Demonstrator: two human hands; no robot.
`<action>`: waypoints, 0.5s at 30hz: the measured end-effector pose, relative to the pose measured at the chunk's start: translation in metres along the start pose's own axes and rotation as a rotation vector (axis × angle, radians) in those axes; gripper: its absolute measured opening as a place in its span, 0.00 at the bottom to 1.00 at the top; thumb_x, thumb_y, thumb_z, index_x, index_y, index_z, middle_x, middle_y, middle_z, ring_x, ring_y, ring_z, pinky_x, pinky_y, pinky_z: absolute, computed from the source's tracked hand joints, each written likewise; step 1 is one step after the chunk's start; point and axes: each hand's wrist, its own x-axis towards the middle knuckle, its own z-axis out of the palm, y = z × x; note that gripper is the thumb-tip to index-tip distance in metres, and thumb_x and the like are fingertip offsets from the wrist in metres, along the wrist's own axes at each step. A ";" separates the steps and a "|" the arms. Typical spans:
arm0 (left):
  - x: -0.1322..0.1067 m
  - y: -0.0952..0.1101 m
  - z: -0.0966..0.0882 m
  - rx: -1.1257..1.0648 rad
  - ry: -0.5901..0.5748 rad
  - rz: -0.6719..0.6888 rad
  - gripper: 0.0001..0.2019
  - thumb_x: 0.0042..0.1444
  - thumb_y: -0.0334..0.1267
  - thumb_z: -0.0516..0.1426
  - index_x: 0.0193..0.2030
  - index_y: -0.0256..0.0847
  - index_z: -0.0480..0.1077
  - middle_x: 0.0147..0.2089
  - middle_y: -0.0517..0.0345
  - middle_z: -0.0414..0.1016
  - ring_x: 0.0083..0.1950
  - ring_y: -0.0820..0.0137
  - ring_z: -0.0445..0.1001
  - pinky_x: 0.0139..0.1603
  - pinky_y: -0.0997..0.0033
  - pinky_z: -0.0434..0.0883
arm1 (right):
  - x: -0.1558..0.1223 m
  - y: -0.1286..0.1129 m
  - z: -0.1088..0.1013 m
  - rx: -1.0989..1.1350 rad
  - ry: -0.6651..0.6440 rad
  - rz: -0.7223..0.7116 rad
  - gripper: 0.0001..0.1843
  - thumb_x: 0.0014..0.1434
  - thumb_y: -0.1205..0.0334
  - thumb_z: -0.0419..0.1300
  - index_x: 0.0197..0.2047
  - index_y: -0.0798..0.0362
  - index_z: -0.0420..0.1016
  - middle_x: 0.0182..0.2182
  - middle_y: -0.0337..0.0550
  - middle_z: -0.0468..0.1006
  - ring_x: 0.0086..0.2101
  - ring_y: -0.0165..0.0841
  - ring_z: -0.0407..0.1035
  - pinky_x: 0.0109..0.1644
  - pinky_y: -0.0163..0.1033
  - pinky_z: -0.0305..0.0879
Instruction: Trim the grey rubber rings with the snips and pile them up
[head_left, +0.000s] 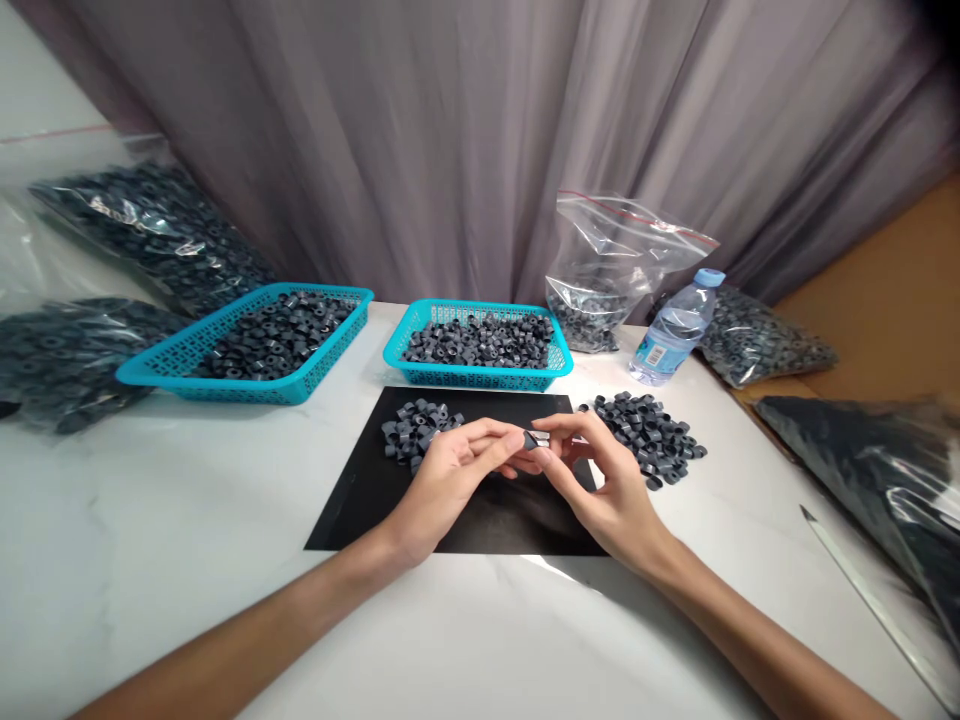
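Above the black mat [495, 520], my left hand [456, 468] pinches a small dark grey plastic piece [529, 440] between thumb and fingers. My right hand [604, 478] meets it from the other side. Its thumb and index finger close on a small shiny, silvery bit [541, 438] that touches the dark piece; its exact kind is too small to tell. A pile of grey plastic pieces [412, 425] lies on the mat beyond my left hand. A second heap of hollow grey pieces [652, 440] spreads on the table just past my right hand.
Two turquoise baskets, left [330, 355] and centre [480, 378], hold many grey pieces. Behind stand a zip bag [589, 310] and a water bottle [675, 330]. Filled bags lie left [165, 230] and right [870, 480]. A long pale strip [870, 600] rests at the right.
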 end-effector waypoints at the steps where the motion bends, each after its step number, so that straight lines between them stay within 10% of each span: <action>1: 0.000 0.000 0.001 -0.002 -0.004 -0.005 0.12 0.65 0.45 0.59 0.44 0.38 0.78 0.43 0.51 0.84 0.47 0.65 0.80 0.48 0.69 0.70 | 0.000 0.000 0.000 0.000 0.002 -0.001 0.10 0.69 0.61 0.59 0.53 0.48 0.72 0.34 0.41 0.72 0.35 0.34 0.68 0.37 0.40 0.70; 15: -0.001 0.001 0.002 -0.027 0.017 -0.029 0.13 0.66 0.45 0.58 0.44 0.39 0.81 0.42 0.52 0.84 0.44 0.66 0.78 0.46 0.70 0.70 | 0.001 0.002 -0.002 -0.061 -0.029 -0.047 0.09 0.69 0.61 0.60 0.51 0.47 0.76 0.32 0.40 0.72 0.34 0.34 0.65 0.37 0.41 0.65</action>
